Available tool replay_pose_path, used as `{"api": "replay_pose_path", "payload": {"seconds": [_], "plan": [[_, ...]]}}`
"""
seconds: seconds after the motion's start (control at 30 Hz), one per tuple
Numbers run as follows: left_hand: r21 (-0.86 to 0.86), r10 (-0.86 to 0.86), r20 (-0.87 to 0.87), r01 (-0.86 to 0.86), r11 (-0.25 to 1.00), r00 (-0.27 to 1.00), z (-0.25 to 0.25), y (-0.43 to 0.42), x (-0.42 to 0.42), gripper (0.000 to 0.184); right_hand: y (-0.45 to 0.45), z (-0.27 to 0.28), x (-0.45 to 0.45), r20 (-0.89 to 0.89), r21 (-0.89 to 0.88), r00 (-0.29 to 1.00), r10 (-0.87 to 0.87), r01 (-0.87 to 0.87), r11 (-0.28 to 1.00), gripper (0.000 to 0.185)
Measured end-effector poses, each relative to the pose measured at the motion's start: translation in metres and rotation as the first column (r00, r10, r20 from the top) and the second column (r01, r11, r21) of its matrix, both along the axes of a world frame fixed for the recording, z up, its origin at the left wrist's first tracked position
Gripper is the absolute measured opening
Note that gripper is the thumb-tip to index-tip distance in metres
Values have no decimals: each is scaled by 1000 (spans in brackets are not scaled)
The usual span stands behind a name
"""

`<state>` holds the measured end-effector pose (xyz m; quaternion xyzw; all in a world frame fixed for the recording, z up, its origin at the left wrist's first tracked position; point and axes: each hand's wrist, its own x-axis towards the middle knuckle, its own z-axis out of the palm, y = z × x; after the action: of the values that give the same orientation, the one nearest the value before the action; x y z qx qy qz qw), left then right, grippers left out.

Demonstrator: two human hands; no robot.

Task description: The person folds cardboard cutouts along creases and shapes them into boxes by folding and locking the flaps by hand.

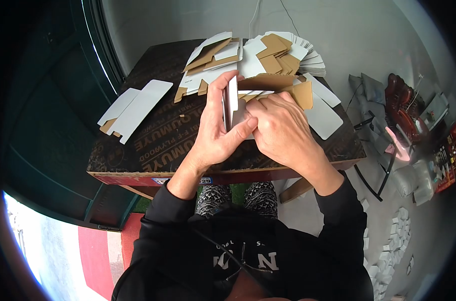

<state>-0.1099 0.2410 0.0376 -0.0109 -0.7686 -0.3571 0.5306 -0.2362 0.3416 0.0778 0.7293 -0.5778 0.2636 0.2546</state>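
Between my hands, above the front half of the dark plywood table [122, 145], is a partly folded carton [233, 98], white outside and brown inside. My left hand [219, 118] wraps round its left side, with the thumb across the near edge. My right hand [283, 125] has its fingers curled at the carton's opening, beside a raised brown flap [302, 94]; the fingertips are partly hidden. Behind the hands lie flat white and brown cartons [213, 52] and a fanned stack of them [310, 57].
A flat white carton [142, 108] lies on the table's left side, and another white piece [323, 115] on the right. A dark green door [47, 100] stands at the left. Many small white boxes [388, 256] cover part of the floor at the lower right.
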Motion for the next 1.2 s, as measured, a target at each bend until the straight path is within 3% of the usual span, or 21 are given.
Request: {"api": "replay_pose_path", "payload": {"seconds": [0.1,0.23,0.27,0.43,0.57,0.63,0.67,0.73,0.77,0.9,0.93,1.0,1.07,1.2], "plan": [[-31,8,18,-7,999,1000,-6,0,-1,69,0,0,-1,20,48,1000,-16,15,999,3],[-180,57,51,-47,983,997,-14,-3,-5,76,-1,0,-7,2,407,993,-116,105,907,3],[-184,53,54,-43,982,997,-14,-3,-6,76,-1,-1,-8,6,404,993,-120,108,908,3],[-38,7,-41,-9,999,999,-15,1,-8,74,-6,-11,-11,73,265,997,-22,2,964,5],[4,-181,-214,187,982,960,1,3,-4,67,-3,-2,-16,153,-175,978,143,-115,978,7],[-74,184,-101,-192,979,978,0,-8,4,64,2,-4,-28,248,-274,947,205,-134,952,13],[-74,189,-108,-197,978,976,-3,-10,2,64,4,-4,-32,241,-275,948,210,-140,951,13],[391,360,-30,-320,863,933,-8,-15,-3,65,8,-3,-40,366,-373,862,351,-209,904,22],[393,362,-36,-320,862,931,-6,-15,0,65,10,-6,-45,360,-373,863,353,-214,903,22],[765,-19,210,-152,625,977,6,-20,28,56,14,-24,-66,347,-503,861,371,-163,849,32],[763,-19,208,-150,629,978,4,-19,30,56,12,-26,-68,343,-507,863,372,-163,847,32],[784,-287,58,135,605,956,-2,-17,33,45,7,-30,-71,392,-539,816,425,-170,825,37],[764,-531,-88,400,507,843,-6,-15,34,35,3,-33,-74,438,-571,762,477,-174,802,42],[798,-641,-52,418,435,766,12,-12,18,29,-11,-34,-81,423,-618,764,487,-149,772,48]]}}
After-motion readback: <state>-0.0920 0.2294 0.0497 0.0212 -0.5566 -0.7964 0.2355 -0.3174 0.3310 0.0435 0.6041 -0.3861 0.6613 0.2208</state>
